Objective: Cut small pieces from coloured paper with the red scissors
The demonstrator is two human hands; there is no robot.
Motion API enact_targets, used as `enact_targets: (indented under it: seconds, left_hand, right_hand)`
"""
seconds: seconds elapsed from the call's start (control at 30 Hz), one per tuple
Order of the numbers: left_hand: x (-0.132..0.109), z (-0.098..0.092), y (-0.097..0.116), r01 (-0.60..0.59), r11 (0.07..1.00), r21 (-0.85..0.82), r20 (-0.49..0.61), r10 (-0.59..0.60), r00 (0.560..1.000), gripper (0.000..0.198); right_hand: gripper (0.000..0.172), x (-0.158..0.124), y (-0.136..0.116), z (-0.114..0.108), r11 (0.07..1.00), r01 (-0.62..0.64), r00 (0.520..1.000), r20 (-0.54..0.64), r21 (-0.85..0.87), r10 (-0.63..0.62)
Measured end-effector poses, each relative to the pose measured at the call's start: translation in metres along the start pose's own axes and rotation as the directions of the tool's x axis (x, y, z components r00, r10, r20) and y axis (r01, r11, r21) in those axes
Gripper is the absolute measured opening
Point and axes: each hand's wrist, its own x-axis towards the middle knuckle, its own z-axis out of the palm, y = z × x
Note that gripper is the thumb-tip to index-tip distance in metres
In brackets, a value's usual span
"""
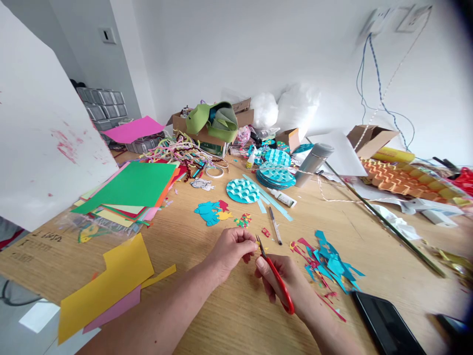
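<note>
Holding red-handled scissors [281, 285] in the right hand [291, 277], above the near part of the surface [236, 318], with a tiny yellow scrap [258, 243] pinched in the narrowed left hand [234, 249].
Pointing away and leftward along a slanted long axis, from loops at the lower right to tips just beside the scrap. Open between the forearms; bounded ahead by a pen [275, 226] and blue fish cutout [209, 213], rightward by blue paper scraps [334, 261] and a black phone [386, 323]. Farther left, partly past the near edge, a yellow sheet [111, 283].
</note>
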Motion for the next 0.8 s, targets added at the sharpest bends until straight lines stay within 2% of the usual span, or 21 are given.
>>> enact_targets:
  seconds: [0.8]
  left_hand:
    - [0.0006,-0.0009,0.0002,0.007,1.0,0.0,-0.008,-0.007,1.0,0.018]
  right_hand:
    - [0.047,-0.0006,-0.0013,-0.0004,0.999,-0.043,0.999,0.001,0.004,0.043]
